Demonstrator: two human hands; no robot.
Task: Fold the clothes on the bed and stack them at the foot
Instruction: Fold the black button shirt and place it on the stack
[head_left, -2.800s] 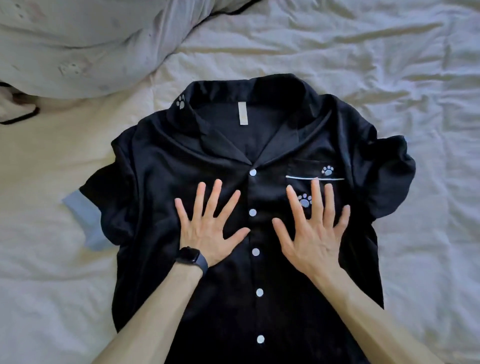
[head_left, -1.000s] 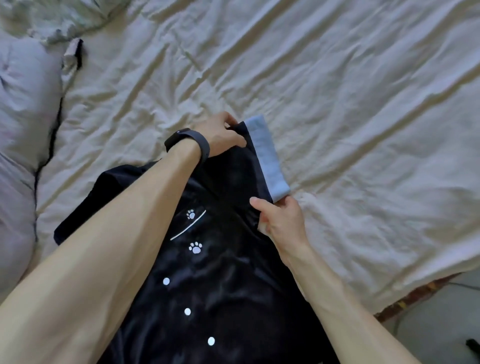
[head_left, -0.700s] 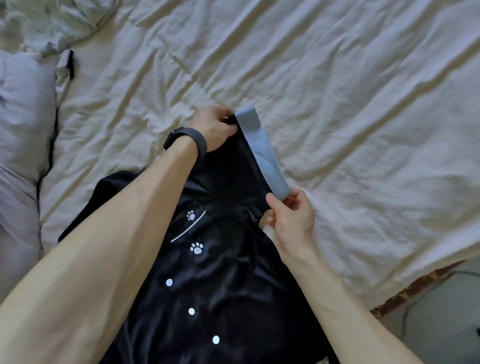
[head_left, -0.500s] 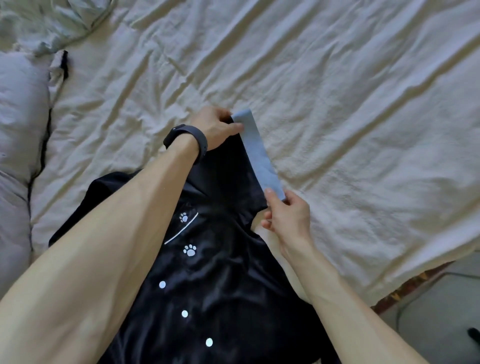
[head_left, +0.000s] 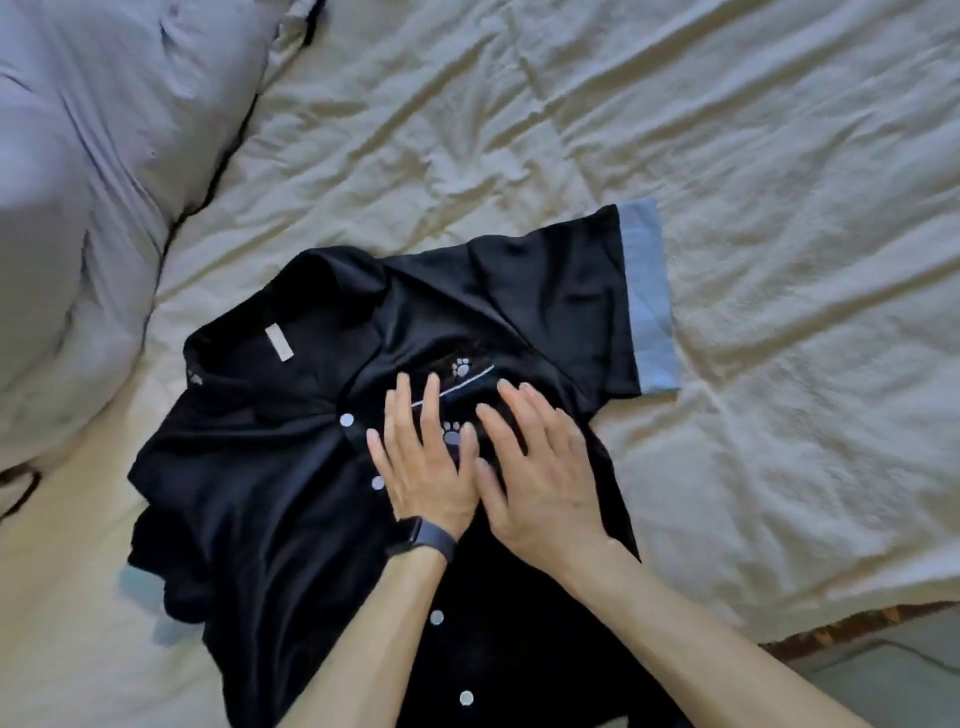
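shirt (head_left: 291, 467) black, white paw prints | cuff (head_left: 649, 296) light blue | sheet (head_left: 779, 156) cream

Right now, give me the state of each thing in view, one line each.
black shirt: unfolded, face up, buttoned, lying on the bed sheet.
outspread sleeve: flat, blue cuff showing.
other sleeve: bunched, cuff mostly hidden.
left hand: open, flat on the chest pocket.
right hand: open, flat beside it.
bed sheet: wrinkled.

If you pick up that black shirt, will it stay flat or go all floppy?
Probably floppy: the black shirt lies in soft wrinkles and bunches up at one side. It is likely slippery too, since the cloth shines where light hits it. It looks thin, so it is probably light.
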